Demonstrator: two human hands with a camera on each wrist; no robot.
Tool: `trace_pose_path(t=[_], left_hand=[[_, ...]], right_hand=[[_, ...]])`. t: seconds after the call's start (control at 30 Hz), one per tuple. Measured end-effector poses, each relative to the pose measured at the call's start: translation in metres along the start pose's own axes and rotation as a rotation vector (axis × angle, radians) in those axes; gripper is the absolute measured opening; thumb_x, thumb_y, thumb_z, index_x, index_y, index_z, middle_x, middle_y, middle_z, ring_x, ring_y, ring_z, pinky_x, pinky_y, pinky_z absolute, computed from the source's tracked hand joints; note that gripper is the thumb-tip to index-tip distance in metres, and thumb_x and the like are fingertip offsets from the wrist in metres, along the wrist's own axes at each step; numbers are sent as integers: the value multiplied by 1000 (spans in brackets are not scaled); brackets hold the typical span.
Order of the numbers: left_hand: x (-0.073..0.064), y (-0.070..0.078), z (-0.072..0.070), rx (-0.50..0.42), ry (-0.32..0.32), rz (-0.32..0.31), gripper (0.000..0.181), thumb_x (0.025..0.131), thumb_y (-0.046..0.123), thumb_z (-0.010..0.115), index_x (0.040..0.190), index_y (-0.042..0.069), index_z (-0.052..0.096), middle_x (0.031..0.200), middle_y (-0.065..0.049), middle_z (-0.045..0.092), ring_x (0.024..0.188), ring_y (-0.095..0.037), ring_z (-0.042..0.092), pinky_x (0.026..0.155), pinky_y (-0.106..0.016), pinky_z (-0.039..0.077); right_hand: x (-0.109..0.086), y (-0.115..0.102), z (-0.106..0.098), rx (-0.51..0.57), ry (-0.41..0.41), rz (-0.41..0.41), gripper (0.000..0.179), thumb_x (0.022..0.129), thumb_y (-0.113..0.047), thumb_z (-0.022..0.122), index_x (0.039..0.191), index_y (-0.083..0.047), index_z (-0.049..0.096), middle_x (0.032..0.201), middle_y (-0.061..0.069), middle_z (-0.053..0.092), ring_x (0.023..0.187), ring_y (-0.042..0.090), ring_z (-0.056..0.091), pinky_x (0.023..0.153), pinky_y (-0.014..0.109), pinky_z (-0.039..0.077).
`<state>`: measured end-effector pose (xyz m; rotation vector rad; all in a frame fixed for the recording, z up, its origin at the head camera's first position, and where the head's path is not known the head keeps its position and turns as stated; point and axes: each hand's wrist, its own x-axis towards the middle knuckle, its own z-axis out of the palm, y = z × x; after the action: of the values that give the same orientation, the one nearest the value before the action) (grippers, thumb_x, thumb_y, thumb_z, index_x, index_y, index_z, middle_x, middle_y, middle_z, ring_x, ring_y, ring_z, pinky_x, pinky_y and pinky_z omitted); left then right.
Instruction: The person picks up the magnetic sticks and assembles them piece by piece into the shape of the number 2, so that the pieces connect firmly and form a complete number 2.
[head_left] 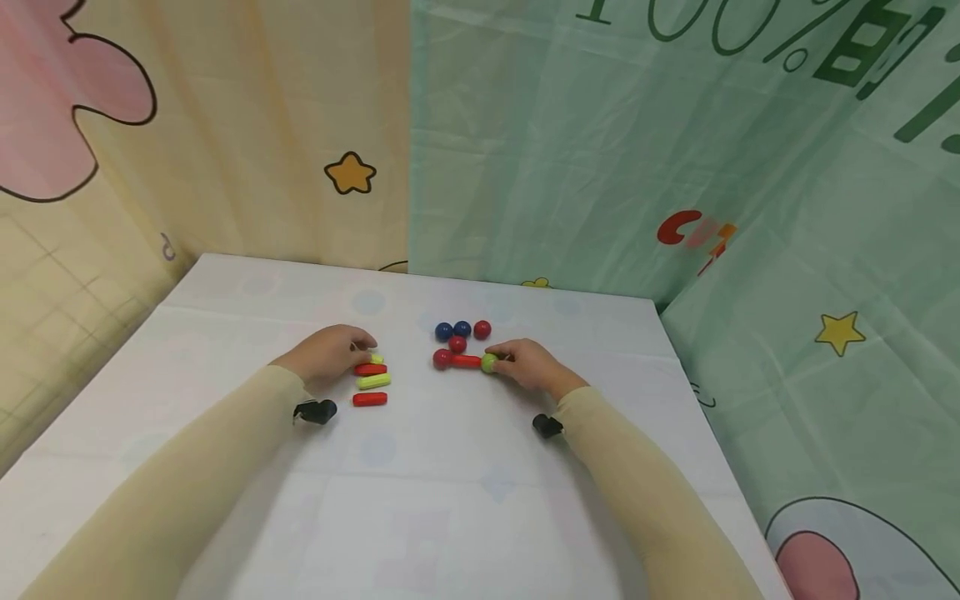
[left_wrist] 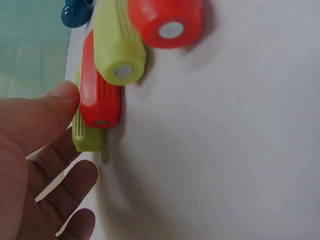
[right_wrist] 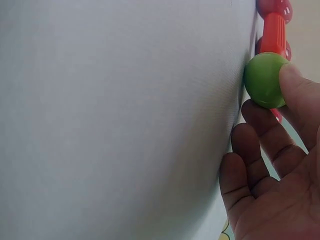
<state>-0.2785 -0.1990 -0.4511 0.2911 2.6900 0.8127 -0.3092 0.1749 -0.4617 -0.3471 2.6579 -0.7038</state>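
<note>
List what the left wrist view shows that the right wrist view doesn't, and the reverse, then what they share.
Only the left wrist view: the left hand, two yellow-green rods and a blue ball.

Only the right wrist view: the right hand pinching a green ball, plus red balls.

Both: the white tabletop and red rods, two in the left wrist view and one in the right.

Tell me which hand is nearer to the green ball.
Right. The right hand has the green ball in its grip; the left hand is farther left, beside the loose red and yellow rods.
</note>
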Motion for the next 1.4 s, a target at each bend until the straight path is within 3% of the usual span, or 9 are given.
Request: trace_pose_path(t=[0.23,0.53,1.0,1.4], left_hand=[[-2,-10,1,15,3,-7,34,106,24,58,136,13,70,144,-14,63,139,-40,51,119,-62,39],[-4,-8,4,-2,1,-15,32,107,23,58,134,14,72,144,-14,64,140,-42,50,120,-63,37],[-2,-11,6,-26,0,-37,32,107,22,60,135,15,72,141,-13,65,137,-40,52,118,-62,41],[-3,-11,5,3,15,-4,34,108,23,56,137,10,68,140,-14,64,136,-40,53,119,-62,39]], right_hand=[[3,-5,2,-9,1,-8,41,105,-30,66,146,-23,65,141,6,67,127,26,58,118,48,45],[7,-10,5,24,-9,-7,41,104,-29,68,145,-23,66,133,5,69,116,23,58,112,44,50],[13,-12,4,46,-27,1,43,104,-29,69,146,-26,65,136,5,68,112,23,58,105,40,54],[13,-12,4,56,-25,-1,42,103,-29,69,145,-27,66,131,3,68,109,23,57,98,37,54]])
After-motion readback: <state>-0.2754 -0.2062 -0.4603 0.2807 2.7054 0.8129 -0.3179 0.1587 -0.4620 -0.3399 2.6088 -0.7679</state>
